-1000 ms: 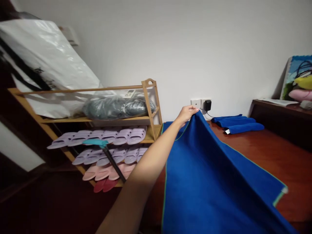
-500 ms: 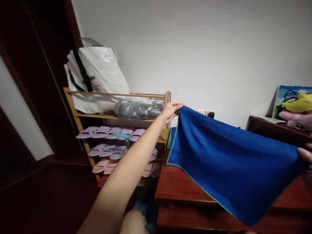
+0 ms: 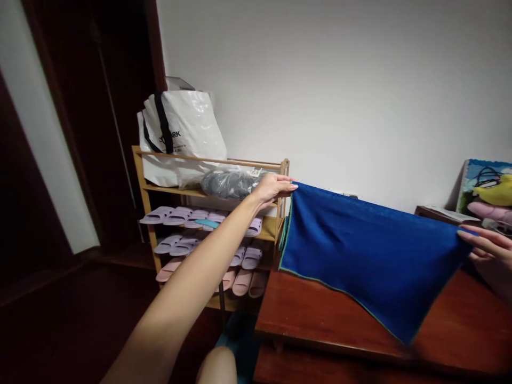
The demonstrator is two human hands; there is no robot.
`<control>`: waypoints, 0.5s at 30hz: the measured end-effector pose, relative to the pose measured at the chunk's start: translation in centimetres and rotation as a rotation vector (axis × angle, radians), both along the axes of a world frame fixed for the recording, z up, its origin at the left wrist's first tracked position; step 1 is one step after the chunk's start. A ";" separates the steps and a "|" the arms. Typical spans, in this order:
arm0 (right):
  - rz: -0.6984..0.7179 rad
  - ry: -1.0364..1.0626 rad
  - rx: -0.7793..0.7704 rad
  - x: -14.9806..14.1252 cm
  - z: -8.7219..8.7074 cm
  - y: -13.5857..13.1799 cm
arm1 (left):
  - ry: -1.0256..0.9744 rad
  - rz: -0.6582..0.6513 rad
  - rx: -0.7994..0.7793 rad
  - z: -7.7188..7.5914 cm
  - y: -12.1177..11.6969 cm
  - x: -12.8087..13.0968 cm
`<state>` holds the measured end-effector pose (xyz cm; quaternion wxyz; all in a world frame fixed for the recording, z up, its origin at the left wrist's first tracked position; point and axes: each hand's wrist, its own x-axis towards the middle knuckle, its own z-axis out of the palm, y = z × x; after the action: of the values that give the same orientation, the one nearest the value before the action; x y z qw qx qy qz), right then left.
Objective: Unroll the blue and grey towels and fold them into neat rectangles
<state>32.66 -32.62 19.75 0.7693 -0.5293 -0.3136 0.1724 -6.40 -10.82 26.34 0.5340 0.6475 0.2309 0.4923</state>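
Note:
A blue cloth (image 3: 368, 256) with green edging hangs stretched between my two hands, above the reddish-brown wooden table (image 3: 304, 304). My left hand (image 3: 272, 189) pinches its upper left corner between thumb and fingers, in front of the shoe rack's right post. At the upper right corner my right hand (image 3: 490, 248) grips the cloth, thumb beneath and fingers on top. The lower edge slants down to a point at the right, close over the tabletop. Behind the cloth's left edge, more green-edged blue fabric partly shows.
A wooden shoe rack (image 3: 282, 213) stands left of the table, with rows of lilac slippers (image 3: 178, 216) and pink slippers (image 3: 242, 281). It also bears a white bag (image 3: 192, 122) and a plastic-wrapped grey bundle (image 3: 228, 184). A yellow plush toy (image 3: 494, 189) is at far right.
The view has turned slightly left, bringing my right hand more into frame. The cloth, held at both corners, has swung a little and its lower corner sits higher in view.

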 end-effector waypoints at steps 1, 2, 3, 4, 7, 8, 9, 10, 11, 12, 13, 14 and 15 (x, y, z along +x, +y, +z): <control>0.028 0.062 0.003 0.1 0.1 0.2 | 0.003 0.007 0.001 0.0 0.0 0.0; 0.048 0.107 0.014 0.3 0.2 0.6 | 0.006 0.010 0.002 0.0 0.1 0.0; 0.062 0.132 0.031 0.6 0.1 1.0 | 0.007 0.009 0.003 -0.1 0.2 0.0; 0.070 0.138 0.050 1.0 0.0 1.5 | 0.008 0.004 0.003 -0.1 0.3 0.0; 0.112 0.160 0.070 2.2 -0.7 2.9 | 0.012 -0.005 0.006 -0.3 0.7 -0.1; 0.115 0.161 0.070 2.4 -1.0 3.2 | 0.013 -0.001 0.011 -0.4 0.8 -0.2; 0.112 0.155 0.070 2.5 -1.1 3.5 | 0.014 0.005 0.020 -0.4 0.9 -0.3; 0.100 0.146 0.073 2.6 -1.2 3.7 | 0.016 0.014 0.031 -0.5 0.9 -0.4; 0.083 0.142 0.077 2.5 -1.3 3.9 | 0.021 0.022 0.043 -0.5 0.9 -0.5; 0.067 0.149 0.082 2.3 -1.3 4.0 | 0.029 0.028 0.056 -0.5 0.9 -0.6; 0.055 0.168 0.087 2.1 -1.3 4.1 | 0.042 0.034 0.069 -0.4 0.9 -0.7; 0.047 0.192 0.097 1.9 -1.3 4.2 | 0.060 0.041 0.085 -0.4 0.8 -0.8; 0.045 0.215 0.111 1.7 -1.3 4.3 | 0.086 0.051 0.099 -0.3 0.7 -0.9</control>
<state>34.40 -28.33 18.49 0.8225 -0.4572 -0.2502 0.2276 -7.28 -10.14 26.07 0.4780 0.6876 0.2453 0.4885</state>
